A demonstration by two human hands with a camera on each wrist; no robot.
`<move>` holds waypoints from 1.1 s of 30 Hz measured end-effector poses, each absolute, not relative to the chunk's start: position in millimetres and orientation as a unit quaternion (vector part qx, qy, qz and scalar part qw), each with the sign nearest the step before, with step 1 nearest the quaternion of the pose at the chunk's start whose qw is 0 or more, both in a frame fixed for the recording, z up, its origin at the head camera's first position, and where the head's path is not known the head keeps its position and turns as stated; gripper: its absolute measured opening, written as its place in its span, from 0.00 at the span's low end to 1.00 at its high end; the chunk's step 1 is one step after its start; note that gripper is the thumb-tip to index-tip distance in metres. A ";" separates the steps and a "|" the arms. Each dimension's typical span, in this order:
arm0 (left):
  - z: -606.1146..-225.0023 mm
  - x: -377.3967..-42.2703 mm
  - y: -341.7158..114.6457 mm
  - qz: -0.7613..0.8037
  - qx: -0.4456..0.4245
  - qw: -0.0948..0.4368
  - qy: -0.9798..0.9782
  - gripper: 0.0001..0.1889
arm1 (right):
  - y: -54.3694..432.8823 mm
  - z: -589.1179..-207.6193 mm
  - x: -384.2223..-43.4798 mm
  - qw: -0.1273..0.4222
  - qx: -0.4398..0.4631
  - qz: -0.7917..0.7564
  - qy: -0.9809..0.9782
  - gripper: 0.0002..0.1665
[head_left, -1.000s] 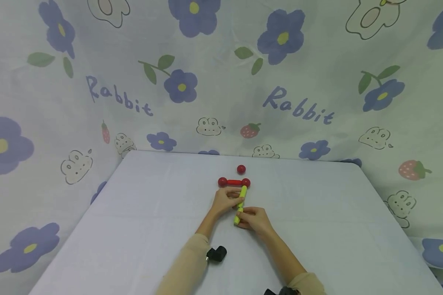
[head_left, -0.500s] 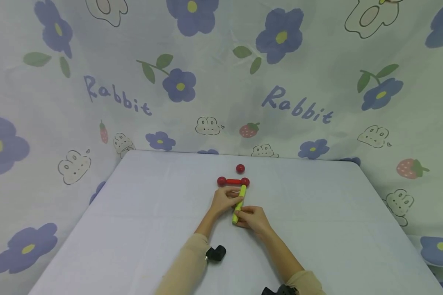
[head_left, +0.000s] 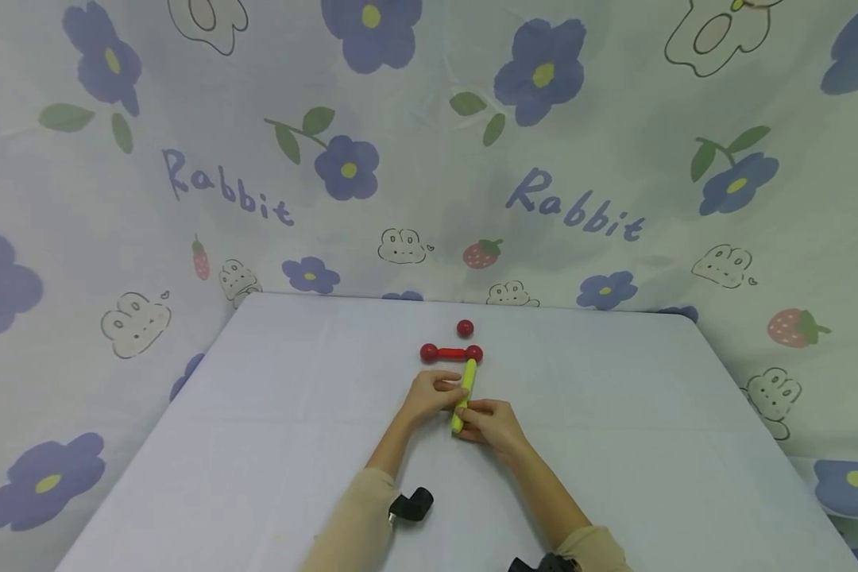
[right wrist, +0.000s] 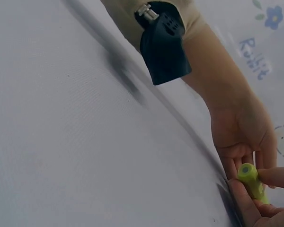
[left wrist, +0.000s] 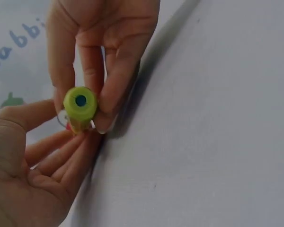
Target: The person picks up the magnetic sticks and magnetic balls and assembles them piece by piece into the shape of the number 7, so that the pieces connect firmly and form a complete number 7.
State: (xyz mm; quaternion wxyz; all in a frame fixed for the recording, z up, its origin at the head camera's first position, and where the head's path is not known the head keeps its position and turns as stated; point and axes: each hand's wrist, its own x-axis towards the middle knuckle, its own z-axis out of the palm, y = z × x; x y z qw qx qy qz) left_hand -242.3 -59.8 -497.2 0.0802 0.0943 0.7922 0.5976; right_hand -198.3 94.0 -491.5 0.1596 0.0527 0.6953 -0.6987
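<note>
Two yellow-green rods stand end to end in one line, the far rod (head_left: 469, 373) reaching a red ball (head_left: 474, 354) and the near rod (head_left: 457, 426) pointing toward me. My right hand (head_left: 495, 425) pinches the near rod between thumb and fingers. Just beyond, my left hand (head_left: 432, 396) holds the rods about where they meet, thumb on the near side; the joint is covered. In the left wrist view the near rod's end (left wrist: 80, 109) has a dark blue centre. A red rod (head_left: 451, 354) joins that red ball to another red ball (head_left: 429, 353).
A loose red ball (head_left: 465, 328) lies behind the red rod on the white table (head_left: 257, 445). Flower-printed cloth (head_left: 415, 191) hangs behind and at both sides. Black wrist cameras (head_left: 412, 504) sit on the sleeves.
The near yellow-green rod has moved up against the far one, closing the bend between them into a straight line. My left hand has slid slightly back toward me along the rods.
</note>
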 end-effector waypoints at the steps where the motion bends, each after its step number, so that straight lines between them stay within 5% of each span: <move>1: -495.1 -239.2 -60.8 0.595 0.096 0.087 0.793 0.23 | 94.1 -491.2 -198.0 0.159 0.052 -0.701 0.693 0.24; 11: -484.9 -217.5 -66.2 0.632 0.081 0.153 0.755 0.23 | 96.2 -488.3 -194.7 0.151 0.051 -0.714 0.682 0.23; 24: -501.5 -218.6 -62.2 0.662 0.070 0.162 0.729 0.26 | 117.5 -484.7 -196.3 0.159 -0.032 -0.619 0.768 0.33; 33: -502.8 -220.3 -60.6 0.669 0.070 0.169 0.720 0.26 | 134.8 -480.3 -226.0 0.079 -0.006 -0.556 0.828 0.24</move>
